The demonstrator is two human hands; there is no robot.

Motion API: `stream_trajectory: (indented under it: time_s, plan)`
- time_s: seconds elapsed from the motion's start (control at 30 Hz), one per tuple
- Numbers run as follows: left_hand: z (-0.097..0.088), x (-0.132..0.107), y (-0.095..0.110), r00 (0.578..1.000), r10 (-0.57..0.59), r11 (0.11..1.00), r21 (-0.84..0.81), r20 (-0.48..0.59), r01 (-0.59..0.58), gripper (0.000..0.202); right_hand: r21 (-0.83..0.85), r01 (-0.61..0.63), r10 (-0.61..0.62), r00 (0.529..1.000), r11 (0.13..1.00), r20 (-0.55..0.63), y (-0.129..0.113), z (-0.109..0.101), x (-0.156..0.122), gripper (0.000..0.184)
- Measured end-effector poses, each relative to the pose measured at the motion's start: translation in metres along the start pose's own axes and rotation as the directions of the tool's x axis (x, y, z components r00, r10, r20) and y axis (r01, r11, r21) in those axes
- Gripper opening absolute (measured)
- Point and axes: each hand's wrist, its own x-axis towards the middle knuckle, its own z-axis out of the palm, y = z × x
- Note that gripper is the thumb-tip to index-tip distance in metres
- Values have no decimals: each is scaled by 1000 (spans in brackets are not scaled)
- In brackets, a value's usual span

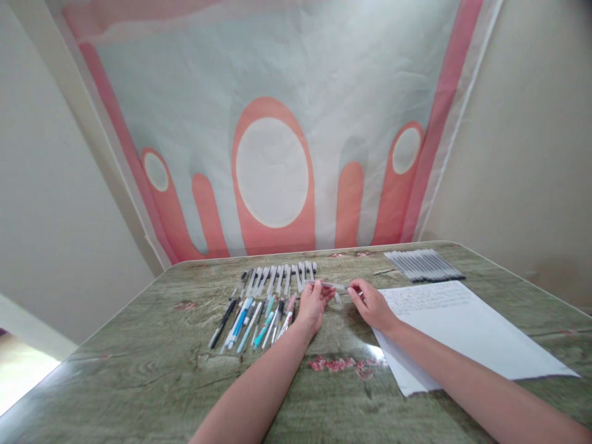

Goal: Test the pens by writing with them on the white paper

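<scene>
A slim, pale pen (333,285) is held level between my two hands, above the middle of the table. My left hand (313,307) has its fingers closed round the pen's left part. At the pen's right end, my right hand (372,307) pinches with thumb and fingertips. Just below the pen a small pale piece (338,299) shows, too small to make out. Left of my left hand lies a group of assorted pens, among them a black pen (223,323) and a blue-and-white pen (241,322). Behind these is a row of clear and white pen parts (277,279).
A large sheet of paper (467,333) with handwriting along its top lies under and beside my right forearm. Farther back on the right is a neat row of thin clear sticks with dark ends (423,265). The wood-patterned table (152,364) meets a printed hanging (272,240) behind.
</scene>
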Motion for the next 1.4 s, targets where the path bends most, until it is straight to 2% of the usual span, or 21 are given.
stream_trajectory:
  time_s: [0.13, 0.3, 0.83, 1.17, 1.3, 1.4]
  plan:
    - [-2, 1, -2, 1000, -12, 1000, 21, 22, 11, 21, -22, 11, -11, 1000, 1000, 18, 2, 0, 1, 31]
    - [-1, 0, -1, 1000, -9, 1000, -6, -11, 9, 19, 21, -25, 25, 1000, 999, -2, 2, 1, -1, 22]
    - [1, 0, 4, 999, -31, 999, 11, 34, 31, 21, -25, 19, -18, 998, 1000, 53, 2, 1, 1, 23]
    - [4, -2, 10, 997, -27, 999, 30, 73, 25, 20, 72, -10, 3, 995, 997, 95, -2, -3, 3, 24]
    - [7, -2, 11, 995, -54, 998, -35, 85, 57, 15, 143, -24, 10, 995, 989, 97, -4, -6, 3, 26]
    - [13, -7, 13, 991, -95, 990, -96, 89, 103, 13, 169, 2, -21, 994, 986, 112, -6, -6, 1, 21]
